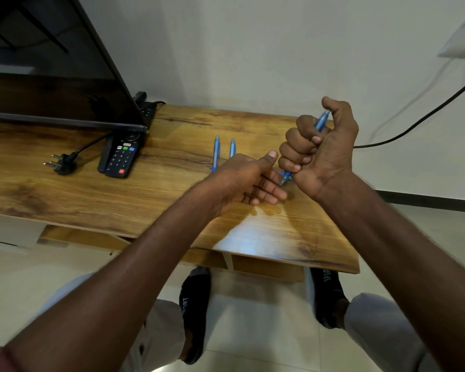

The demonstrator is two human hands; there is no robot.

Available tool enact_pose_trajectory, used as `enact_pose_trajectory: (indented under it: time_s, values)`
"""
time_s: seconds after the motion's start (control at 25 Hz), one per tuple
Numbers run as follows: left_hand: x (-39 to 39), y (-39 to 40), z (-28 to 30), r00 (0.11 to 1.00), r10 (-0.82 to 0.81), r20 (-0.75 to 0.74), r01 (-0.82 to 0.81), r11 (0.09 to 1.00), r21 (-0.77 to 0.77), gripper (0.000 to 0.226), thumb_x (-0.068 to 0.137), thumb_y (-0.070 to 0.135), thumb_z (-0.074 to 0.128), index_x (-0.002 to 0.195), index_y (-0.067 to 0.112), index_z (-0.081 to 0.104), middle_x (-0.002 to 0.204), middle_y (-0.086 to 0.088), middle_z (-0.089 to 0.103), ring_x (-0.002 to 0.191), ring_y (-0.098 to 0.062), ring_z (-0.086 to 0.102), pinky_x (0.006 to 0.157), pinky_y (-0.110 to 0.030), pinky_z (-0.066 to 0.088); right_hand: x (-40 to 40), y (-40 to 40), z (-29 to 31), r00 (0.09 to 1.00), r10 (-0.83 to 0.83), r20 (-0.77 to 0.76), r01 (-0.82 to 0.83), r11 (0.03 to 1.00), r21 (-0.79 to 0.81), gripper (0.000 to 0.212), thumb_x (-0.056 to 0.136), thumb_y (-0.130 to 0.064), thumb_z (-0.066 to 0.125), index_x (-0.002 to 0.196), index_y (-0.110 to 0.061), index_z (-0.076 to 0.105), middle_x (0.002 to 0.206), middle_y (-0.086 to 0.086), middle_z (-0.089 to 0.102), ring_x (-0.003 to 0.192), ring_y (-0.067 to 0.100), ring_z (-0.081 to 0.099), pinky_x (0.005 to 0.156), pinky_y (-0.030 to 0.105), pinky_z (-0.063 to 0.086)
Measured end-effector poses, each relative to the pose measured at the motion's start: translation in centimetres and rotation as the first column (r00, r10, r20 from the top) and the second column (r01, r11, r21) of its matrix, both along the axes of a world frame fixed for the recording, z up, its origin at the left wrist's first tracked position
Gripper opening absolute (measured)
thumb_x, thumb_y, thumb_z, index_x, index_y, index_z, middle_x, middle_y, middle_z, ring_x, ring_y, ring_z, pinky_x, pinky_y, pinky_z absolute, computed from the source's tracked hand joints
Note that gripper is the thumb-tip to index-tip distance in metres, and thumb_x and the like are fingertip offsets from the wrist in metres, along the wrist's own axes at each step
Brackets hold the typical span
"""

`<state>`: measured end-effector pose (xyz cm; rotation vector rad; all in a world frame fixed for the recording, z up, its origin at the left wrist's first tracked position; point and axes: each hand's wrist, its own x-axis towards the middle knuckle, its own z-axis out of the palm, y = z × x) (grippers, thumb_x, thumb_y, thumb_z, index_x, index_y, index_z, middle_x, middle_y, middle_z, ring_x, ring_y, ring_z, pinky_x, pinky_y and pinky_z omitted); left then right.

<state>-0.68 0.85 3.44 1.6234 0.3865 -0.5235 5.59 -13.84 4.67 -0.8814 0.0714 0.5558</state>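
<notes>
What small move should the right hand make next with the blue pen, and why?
Probably press the thumb down on the top of the blue pen. The right hand grips it upright in a fist, thumb at its top, tip pointing down beside the fingers of the open left hand. On the table lie two more pens.

A slim translucent blue plastic pen (321, 121), gripped in the right hand (320, 150), slants tip-down toward seven o'clock.

I see a wood-grain tabletop (78, 194) with a glossy sheen, translucent blue plastic pen (322, 121), matt black plastic remote (120, 157), glossy dark screen (51, 63), black plug (63, 164) with shiny metal pins, smooth pale floor tiles (253, 331)
</notes>
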Motion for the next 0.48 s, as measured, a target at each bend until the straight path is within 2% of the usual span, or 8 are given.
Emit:
enact_pose_trajectory:
  time_s: [0.08,0.24,0.4,0.48]
  values:
    - [0.02,-0.02,-0.05,1.0,0.005,-0.002,-0.005,1.0,-0.001,0.051,0.107,0.056,0.047,0.1,0.011,0.071,0.093,-0.013,0.082,0.081,-0.023,0.076,0.065,-0.028,0.05,-0.09,0.14,-0.06,1.0,0.001,-0.022,0.0,0.999,0.037,0.061,0.098,-0.056,0.037,0.05,-0.021,0.028,0.045,-0.004,0.016,0.044,0.014,0.007,0.05,0.028,0.008]
    - [0.16,0.02,-0.24,1.0,0.006,-0.004,-0.006,1.0,0.005,0.057,0.107,0.056,0.046,0.111,0.005,0.072,0.093,-0.014,0.082,0.08,-0.022,0.076,0.065,-0.028,0.05,-0.13,0.21,-0.13,0.996,0.05,-0.069,-0.046,0.997,0.069,0.076,0.098,-0.076,0.034,0.046,-0.02,0.03,0.041,-0.004,0.02,0.042,0.013,0.007,0.05,0.027,0.007]
    - [0.17,0.08,-0.26,1.0,0.013,0.0,-0.013,1.0,-0.01,0.057,0.107,0.056,0.047,0.112,0.005,0.071,0.093,-0.014,0.082,0.078,-0.021,0.076,0.064,-0.027,0.049,-0.05,0.25,-0.16,0.996,0.006,-0.086,0.0,0.998,0.068,0.066,0.1,-0.059,0.038,0.047,-0.021,0.028,0.041,-0.005,0.018,0.04,0.013,0.008,0.046,0.023,0.01]
    - [0.19,0.09,-0.33,1.0,0.009,0.0,-0.009,1.0,-0.011,0.058,0.107,0.056,0.047,0.114,0.004,0.071,0.093,-0.014,0.082,0.079,-0.021,0.076,0.064,-0.027,0.049,-0.08,0.21,-0.09,0.996,0.007,-0.09,0.0,0.997,0.082,0.064,0.099,-0.057,0.038,0.048,-0.021,0.028,0.042,-0.005,0.017,0.04,0.013,0.008,0.047,0.023,0.011]
